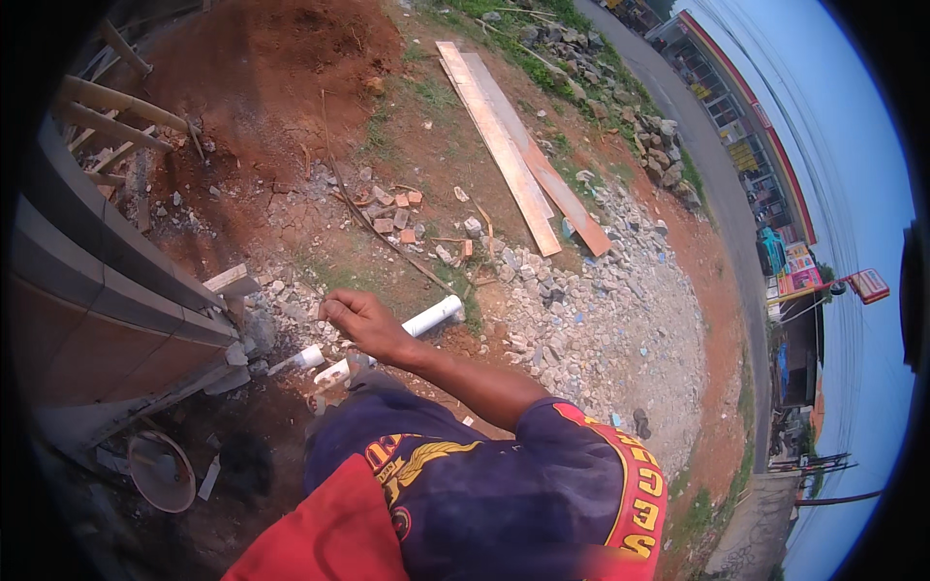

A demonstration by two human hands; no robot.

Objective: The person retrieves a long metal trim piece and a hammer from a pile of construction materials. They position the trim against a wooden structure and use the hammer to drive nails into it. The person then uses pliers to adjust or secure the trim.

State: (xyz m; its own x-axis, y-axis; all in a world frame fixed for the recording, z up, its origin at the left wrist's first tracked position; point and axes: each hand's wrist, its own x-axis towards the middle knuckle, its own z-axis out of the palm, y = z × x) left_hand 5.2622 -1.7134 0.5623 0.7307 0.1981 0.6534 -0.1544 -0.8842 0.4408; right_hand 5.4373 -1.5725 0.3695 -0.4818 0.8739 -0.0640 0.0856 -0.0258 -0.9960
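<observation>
My right hand (363, 321) is closed, with its fingers curled in. What is in them, if anything, is too hidden to make out. It hovers over the rubble beside the end of a tiled wall (126, 329). Under my forearm, a white plastic pipe (433, 317) lies on the ground, with its middle covered by the arm. A shorter white pipe piece (308, 357) lies closer to the wall. My left hand is outside the view. My dark blue and red shirt fills the lower middle.
Two long planks (499, 145) lie on the soil beyond a heap of broken stone (610, 320). Broken bricks (392, 213) are scattered near a thin stick. Wooden poles (126, 102) lean at upper left. A round basin (162, 470) sits below the wall. A road (712, 184) runs along the right.
</observation>
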